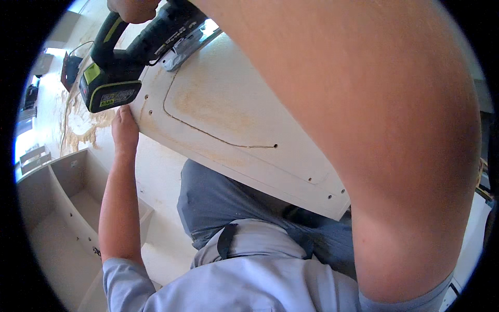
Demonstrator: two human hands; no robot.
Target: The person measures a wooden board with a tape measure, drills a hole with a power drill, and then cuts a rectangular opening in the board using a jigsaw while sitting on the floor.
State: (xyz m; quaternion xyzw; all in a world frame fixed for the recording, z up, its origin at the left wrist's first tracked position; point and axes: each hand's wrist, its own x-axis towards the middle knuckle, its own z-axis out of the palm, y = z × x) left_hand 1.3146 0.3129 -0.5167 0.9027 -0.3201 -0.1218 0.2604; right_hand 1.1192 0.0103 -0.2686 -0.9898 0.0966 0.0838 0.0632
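My right hand [134, 9] is wrapped round the handle of a black and green cordless jigsaw [163, 36], only partly in view at the top. The jigsaw's metal shoe rests on a white board [239, 104]. Behind it, a thin curved cut [208, 136] runs through the board to a small drilled hole [275, 145]. At the board's left edge, below the jigsaw's battery pack [112, 91], my left hand [125, 127] grips the board; its fingers are largely hidden. My right arm crosses above the board and covers its right part.
Sawdust [86, 130] lies on the floor at left and is dusted over the board. An open grey cabinet carcass [67, 192] stands at lower left. My grey-trousered leg [218, 195] is under the board's near edge. Small holes sit near the board's corners.
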